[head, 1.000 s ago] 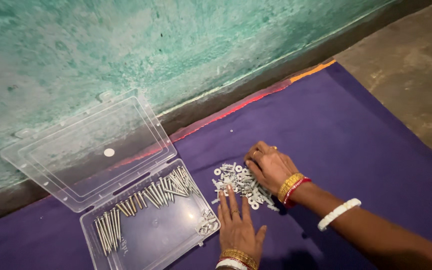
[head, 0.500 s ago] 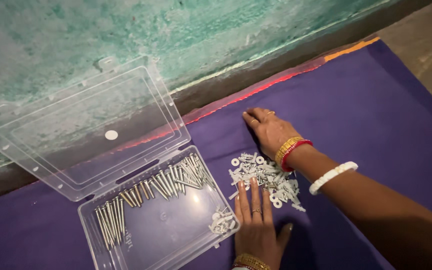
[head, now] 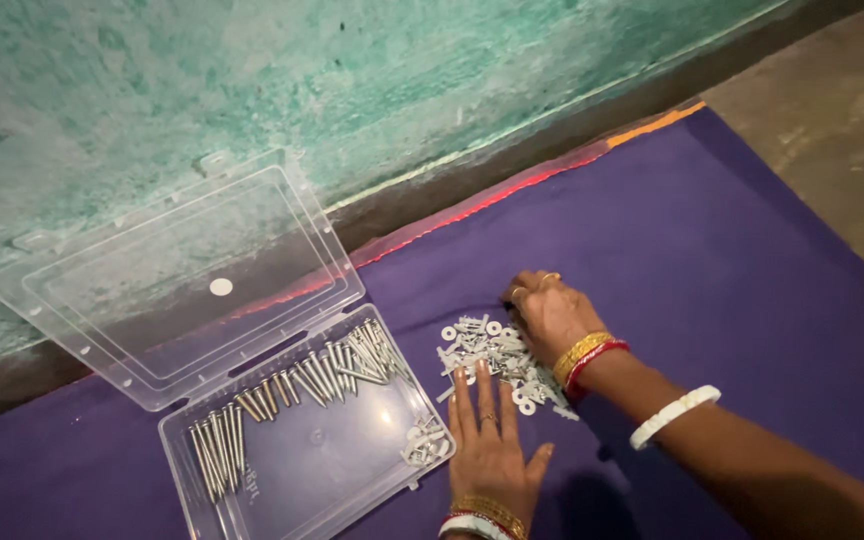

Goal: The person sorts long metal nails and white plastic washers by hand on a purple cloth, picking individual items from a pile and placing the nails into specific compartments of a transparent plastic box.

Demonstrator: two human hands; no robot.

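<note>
A purple cloth [head: 712, 250] fills the frame's right. At lower centre, the flat, open left hand [head: 488, 450] and loosely curled right hand [head: 550, 318] flank a pile of small screws and washers [head: 492, 352]: likely light, hard and slippery, best pinched singly.

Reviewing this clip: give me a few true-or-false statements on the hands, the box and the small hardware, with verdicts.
1. The clear plastic box is open, its lid leaning against the wall. True.
2. Long screws lie inside the box. True.
3. The loose hardware pile sits on bare concrete. False: it lies on the purple cloth.
4. The left hand lifts a screw. False: it lies flat by the pile.
5. The right hand touches the pile. True.
</note>
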